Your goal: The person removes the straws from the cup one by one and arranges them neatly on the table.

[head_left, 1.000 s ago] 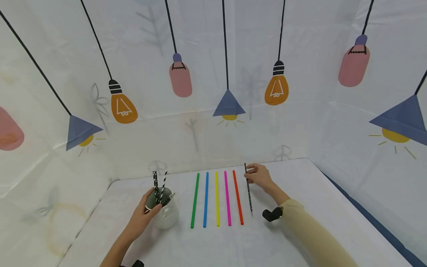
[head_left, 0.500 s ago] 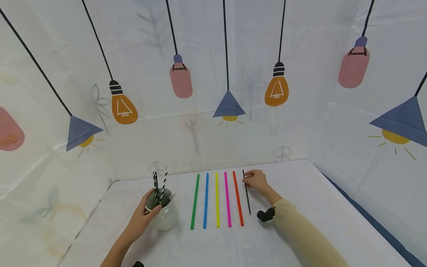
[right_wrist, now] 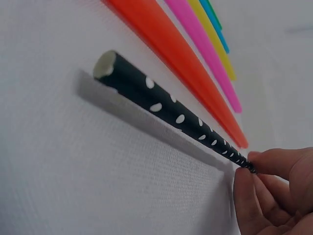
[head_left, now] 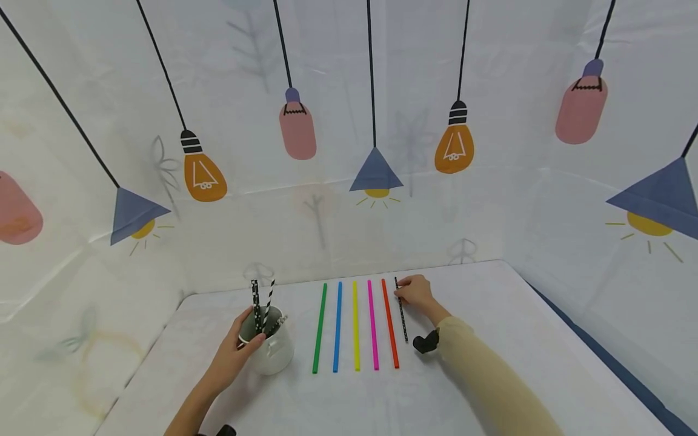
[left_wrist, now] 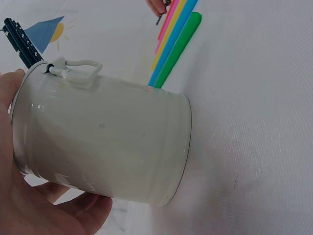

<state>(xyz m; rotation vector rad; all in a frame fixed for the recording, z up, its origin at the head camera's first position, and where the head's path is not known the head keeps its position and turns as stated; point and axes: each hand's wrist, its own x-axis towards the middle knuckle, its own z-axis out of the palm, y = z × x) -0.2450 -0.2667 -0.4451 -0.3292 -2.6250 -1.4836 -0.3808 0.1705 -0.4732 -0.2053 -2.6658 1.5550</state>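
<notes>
Between the thumb and fingers of the right hand [head_left: 417, 292], a black straw with white dots [head_left: 403, 318] is being pinched near its far end. Its long axis is being held from just before twelve to just before six o'clock. At nine o'clock from it, just beside and nearly parallel, a red straw [head_left: 390, 324] is lying — the spacing between these two seems to matter most. Further toward nine, a pink straw [head_left: 373, 324], a yellow straw [head_left: 356, 327], a blue straw [head_left: 337, 327] and a green straw [head_left: 320, 327] are being ranged on the bench [head_left: 349, 406]. A shadow is being cast clear of the black straw's near end, which is apparently being held off the bench. Well apart, between eight and nine o'clock from the right hand, a white cup [head_left: 277, 357] is being gripped by the left hand [head_left: 233, 351], fingers curled round it.
</notes>
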